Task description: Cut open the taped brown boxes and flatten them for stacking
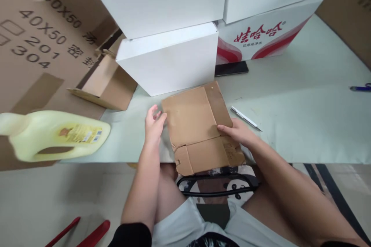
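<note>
A flattened brown cardboard box (191,115) with creased flaps is tilted at the table's front edge, its lower flap reaching past the edge. My right hand (239,131) grips its right side, thumb on top and the other fingers hidden beneath. Beside the left edge of the cardboard is my left hand (153,123), open, fingers loosely curved and thumb tip close to that edge. Whether the thumb touches it I cannot tell. Just right of the cardboard lies a white pen (246,118).
White boxes (171,61) stack up behind the cardboard, near a red-and-white carton (261,40) and a black phone-like slab (232,68). Leftward are an open brown box (107,81), a large printed carton (31,58) and a pale yellow jug (58,133). A blue pen-like object (361,88) lies far right.
</note>
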Tool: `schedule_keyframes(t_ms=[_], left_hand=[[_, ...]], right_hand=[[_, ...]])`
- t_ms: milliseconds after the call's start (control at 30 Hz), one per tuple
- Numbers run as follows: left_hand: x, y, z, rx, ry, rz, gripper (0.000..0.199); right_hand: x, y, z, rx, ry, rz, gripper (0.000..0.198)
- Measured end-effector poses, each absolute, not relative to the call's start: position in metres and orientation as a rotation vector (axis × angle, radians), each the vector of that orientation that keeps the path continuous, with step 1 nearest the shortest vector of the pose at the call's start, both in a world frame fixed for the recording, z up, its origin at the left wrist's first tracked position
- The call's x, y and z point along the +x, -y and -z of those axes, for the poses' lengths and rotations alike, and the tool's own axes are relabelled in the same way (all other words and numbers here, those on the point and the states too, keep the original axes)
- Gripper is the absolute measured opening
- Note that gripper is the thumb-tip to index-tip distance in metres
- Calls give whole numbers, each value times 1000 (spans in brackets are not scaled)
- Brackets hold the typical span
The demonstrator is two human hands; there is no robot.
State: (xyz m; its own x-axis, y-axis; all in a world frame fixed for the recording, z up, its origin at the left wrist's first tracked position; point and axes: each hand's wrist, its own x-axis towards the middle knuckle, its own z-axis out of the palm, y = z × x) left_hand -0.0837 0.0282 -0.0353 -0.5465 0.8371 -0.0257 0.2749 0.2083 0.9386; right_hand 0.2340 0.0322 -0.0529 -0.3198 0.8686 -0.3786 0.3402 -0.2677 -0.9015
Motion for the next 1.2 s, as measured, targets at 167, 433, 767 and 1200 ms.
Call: schedule_keyframes(t_ms=[167, 433, 767, 1200], left_hand=[[-121, -30, 9, 1158, -2154, -1279, 40], [-198, -54, -86, 1941, -2585, -739, 57], [-239, -61, -109, 1835, -2739, -198, 63], [-238, -62, -106, 1703, -2769, -571, 60]], right_hand=[[234, -29, 51, -1513, 1601, -1618, 34], [229, -29, 49, -1612, 1644, -1576, 33], [227, -29, 43, -1660, 1669, -1573, 32], [231, -30, 47, -1455, 1399, -1731, 43]])
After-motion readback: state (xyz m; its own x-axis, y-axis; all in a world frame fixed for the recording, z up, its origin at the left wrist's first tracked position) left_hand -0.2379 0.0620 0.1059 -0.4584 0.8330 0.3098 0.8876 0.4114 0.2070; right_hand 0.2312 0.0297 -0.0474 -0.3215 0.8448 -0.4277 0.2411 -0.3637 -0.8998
